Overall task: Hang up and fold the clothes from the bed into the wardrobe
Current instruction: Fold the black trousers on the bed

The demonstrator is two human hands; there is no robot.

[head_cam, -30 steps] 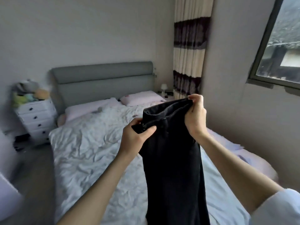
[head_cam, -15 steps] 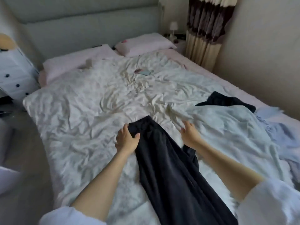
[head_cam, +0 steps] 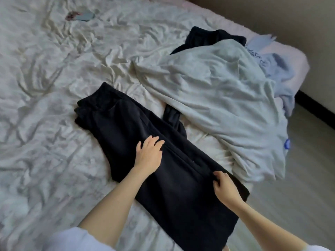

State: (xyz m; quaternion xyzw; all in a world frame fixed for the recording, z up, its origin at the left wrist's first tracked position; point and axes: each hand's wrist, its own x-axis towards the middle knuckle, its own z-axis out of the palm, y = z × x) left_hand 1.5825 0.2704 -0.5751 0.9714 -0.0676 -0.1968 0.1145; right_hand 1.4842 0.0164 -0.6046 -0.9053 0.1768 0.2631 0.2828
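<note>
Black trousers [head_cam: 126, 122] lie flat on the bed [head_cam: 45, 87], waistband toward the far left, legs running toward me and over the bed's near edge. My left hand [head_cam: 149, 153] rests on the trousers near the middle with its fingers straight and spread. My right hand [head_cam: 224, 187] lies on the right edge of the trouser leg, fingers bent against the fabric; whether it pinches the cloth is unclear. A pale grey garment [head_cam: 217, 98] lies spread to the right, over another black garment [head_cam: 208, 38].
A light blue garment [head_cam: 275, 69] is heaped at the bed's right corner. A small pink and blue item [head_cam: 81, 15] lies on the crumpled white cover at the far side. Floor [head_cam: 299, 178] shows to the right, with a dark skirting along the wall.
The trousers went from held up in both hands to lying flat on the bed. Both hands slid from the waistband down along the legs. The view tilted down.
</note>
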